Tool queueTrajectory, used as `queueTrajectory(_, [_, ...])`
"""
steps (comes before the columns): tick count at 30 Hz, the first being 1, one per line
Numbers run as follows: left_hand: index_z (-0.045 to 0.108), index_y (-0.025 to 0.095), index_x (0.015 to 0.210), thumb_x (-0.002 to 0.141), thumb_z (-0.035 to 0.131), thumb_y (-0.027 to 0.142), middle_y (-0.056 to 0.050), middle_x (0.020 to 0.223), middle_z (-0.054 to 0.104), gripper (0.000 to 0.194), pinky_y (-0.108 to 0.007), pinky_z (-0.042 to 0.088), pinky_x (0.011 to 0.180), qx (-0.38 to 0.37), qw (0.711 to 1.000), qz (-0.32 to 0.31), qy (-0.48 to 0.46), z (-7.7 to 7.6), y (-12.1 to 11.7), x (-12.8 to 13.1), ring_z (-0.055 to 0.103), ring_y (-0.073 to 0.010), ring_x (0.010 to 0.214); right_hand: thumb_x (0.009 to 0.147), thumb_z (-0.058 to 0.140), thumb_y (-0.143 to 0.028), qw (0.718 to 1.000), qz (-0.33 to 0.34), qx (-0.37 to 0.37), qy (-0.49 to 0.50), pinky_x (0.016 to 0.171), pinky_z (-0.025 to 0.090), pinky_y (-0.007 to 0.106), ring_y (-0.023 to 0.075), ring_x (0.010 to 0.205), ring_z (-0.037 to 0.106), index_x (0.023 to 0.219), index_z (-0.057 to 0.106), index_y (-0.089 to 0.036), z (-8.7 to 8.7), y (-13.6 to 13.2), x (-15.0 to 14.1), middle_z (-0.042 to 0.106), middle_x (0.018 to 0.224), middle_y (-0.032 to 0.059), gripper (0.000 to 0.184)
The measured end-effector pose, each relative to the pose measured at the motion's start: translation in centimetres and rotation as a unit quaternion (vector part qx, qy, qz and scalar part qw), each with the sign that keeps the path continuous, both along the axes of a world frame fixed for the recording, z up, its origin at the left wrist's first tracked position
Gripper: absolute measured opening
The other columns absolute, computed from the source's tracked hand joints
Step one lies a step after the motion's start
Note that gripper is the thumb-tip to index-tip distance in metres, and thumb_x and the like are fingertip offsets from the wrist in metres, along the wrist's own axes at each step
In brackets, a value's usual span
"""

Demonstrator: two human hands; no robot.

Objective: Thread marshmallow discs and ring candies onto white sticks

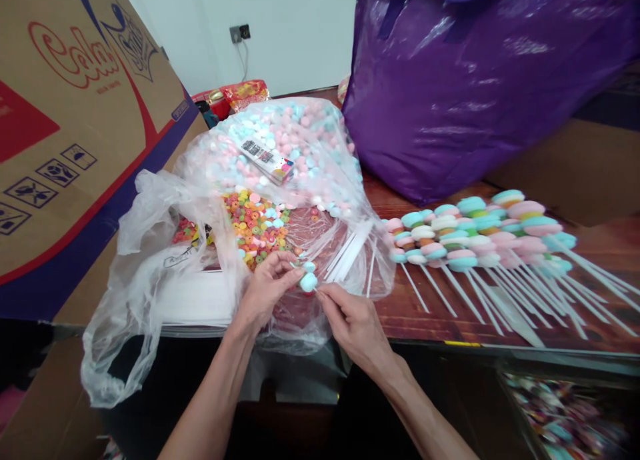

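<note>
Over the front of the table, my left hand (267, 288) pinches at pale blue marshmallows (309, 283) between thumb and fingers. My right hand (354, 321) is closed just to the right of them, its thumb and fingertips gripping a thin stick whose end meets the marshmallows; most of that stick is hidden. Behind my hands lie colourful gummy rings (257, 221) and loose white sticks (345, 257) on clear plastic. A large clear bag (300, 137) of pink, blue and white marshmallows stands beyond. To the right, several marshmallow skewers (475, 237) lie in a pile, sticks pointing toward me.
A big cardboard box (75, 113) rises on the left, and a purple bag (465, 87) fills the back right. A crumpled plastic bag (127, 280) hangs over the front edge by a white stack (193, 300). Wrapped sweets (565, 413) sit in a container below right.
</note>
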State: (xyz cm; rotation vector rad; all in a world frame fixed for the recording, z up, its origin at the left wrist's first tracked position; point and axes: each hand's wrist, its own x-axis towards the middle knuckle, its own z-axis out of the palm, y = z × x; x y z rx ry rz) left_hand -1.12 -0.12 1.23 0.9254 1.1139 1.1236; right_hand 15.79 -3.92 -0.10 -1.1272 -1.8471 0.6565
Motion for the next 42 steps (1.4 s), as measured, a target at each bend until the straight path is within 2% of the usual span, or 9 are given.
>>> queueTrajectory(5, [0.062, 0.017, 0.091, 0.072, 0.082, 0.041, 0.002, 0.074, 0.062, 0.037, -0.021, 0.046, 0.067, 0.019, 0.999, -0.045, 0.018, 0.0, -1.1, 0.5, 0.057, -0.0095, 0.068, 0.098, 0.044, -0.016, 0.998, -0.026, 0.053, -0.006, 0.053, 0.038, 0.02, 0.0088, 0.05, 0.049, 0.078, 0.059, -0.019, 0.0, -0.4, -0.3, 0.053, 0.061, -0.0038, 0.025])
queueTrajectory(9, [0.062, 0.019, 0.097, 0.088, 0.064, 0.034, -0.003, 0.09, 0.065, 0.017, -0.026, 0.049, 0.072, 0.097, 0.988, 0.02, 0.119, 0.1, -0.6, 1.8, 0.061, -0.0147, 0.08, 0.098, 0.047, -0.016, 0.993, -0.089, 0.074, -0.017, 0.054, 0.039, 0.02, 0.0088, 0.049, 0.052, 0.084, 0.062, -0.018, 0.1, -0.3, 0.5, 0.056, 0.061, -0.0038, 0.021])
queueTrajectory(13, [0.069, 0.021, 0.095, 0.086, 0.054, 0.009, -0.005, 0.098, 0.064, 0.022, -0.032, 0.047, 0.088, 0.224, 0.904, -0.023, 0.364, -0.2, 0.4, 2.7, 0.059, -0.0198, 0.097, 0.097, 0.05, -0.02, 0.987, -0.144, 0.064, -0.031, 0.054, 0.04, 0.02, 0.0094, 0.049, 0.053, 0.085, 0.064, -0.018, -0.3, 0.3, 2.2, 0.058, 0.061, -0.0035, 0.019])
queueTrajectory(16, [0.071, 0.021, 0.09, 0.085, 0.05, 0.006, -0.005, 0.092, 0.063, 0.026, -0.031, 0.047, 0.084, 0.243, 0.868, -0.056, 0.431, -0.7, 0.8, 2.7, 0.059, -0.0192, 0.09, 0.098, 0.049, -0.023, 0.988, -0.143, 0.039, -0.034, 0.051, 0.039, 0.021, 0.0096, 0.047, 0.051, 0.084, 0.064, -0.019, -0.8, 0.5, 2.9, 0.059, 0.061, -0.0031, 0.02])
queueTrajectory(20, [0.07, 0.02, 0.1, 0.085, 0.055, 0.011, -0.005, 0.095, 0.067, 0.023, -0.032, 0.048, 0.085, 0.235, 0.872, 0.044, 0.426, -0.6, 2.3, 1.7, 0.062, -0.0203, 0.091, 0.098, 0.049, -0.025, 0.989, -0.138, 0.033, -0.048, 0.055, 0.041, 0.022, 0.011, 0.05, 0.055, 0.085, 0.064, -0.019, -1.2, 0.4, 2.7, 0.059, 0.06, -0.0023, 0.022])
queueTrajectory(28, [0.073, 0.018, 0.098, 0.086, 0.047, 0.01, -0.012, 0.096, 0.062, 0.03, -0.036, 0.045, 0.086, 0.199, 0.781, 0.145, 0.574, 0.3, 10.1, 0.7, 0.061, -0.0261, 0.09, 0.099, 0.049, -0.024, 0.989, -0.138, 0.028, -0.056, 0.056, 0.041, 0.022, 0.011, 0.051, 0.058, 0.088, 0.065, -0.019, -1.5, 0.4, 2.6, 0.062, 0.062, -0.0018, 0.021])
queueTrajectory(32, [0.074, 0.015, 0.085, 0.084, 0.046, 0.007, -0.015, 0.09, 0.066, 0.029, -0.037, 0.045, 0.084, 0.15, 0.778, 0.091, 0.604, 0.3, 14.2, 1.9, 0.063, -0.0303, 0.094, 0.098, 0.049, -0.024, 0.988, -0.142, 0.032, -0.049, 0.055, 0.041, 0.022, 0.0114, 0.05, 0.058, 0.087, 0.065, -0.019, -1.7, 0.3, 2.6, 0.062, 0.06, -0.002, 0.021])
queueTrajectory(35, [0.074, 0.013, 0.078, 0.083, 0.048, 0.008, -0.016, 0.079, 0.067, 0.026, -0.039, 0.045, 0.083, 0.127, 0.782, 0.052, 0.608, 0.0, 15.6, 2.8, 0.064, -0.032, 0.089, 0.099, 0.048, -0.025, 0.988, -0.143, 0.027, -0.049, 0.056, 0.042, 0.022, 0.012, 0.051, 0.06, 0.088, 0.065, -0.018, -1.7, 0.3, 2.5, 0.064, 0.063, -0.0008, 0.021])
queueTrajectory(42, [0.076, 0.017, 0.088, 0.083, 0.059, 0.016, -0.011, 0.083, 0.071, 0.018, -0.036, 0.046, 0.09, 0.204, 0.805, 0.027, 0.556, -0.3, 13.6, 2.6, 0.065, -0.0268, 0.091, 0.099, 0.048, -0.026, 0.988, -0.146, 0.013, -0.05, 0.055, 0.041, 0.021, 0.0116, 0.051, 0.058, 0.086, 0.065, -0.019, -1.4, 0.3, 2.6, 0.062, 0.061, -0.0014, 0.023])
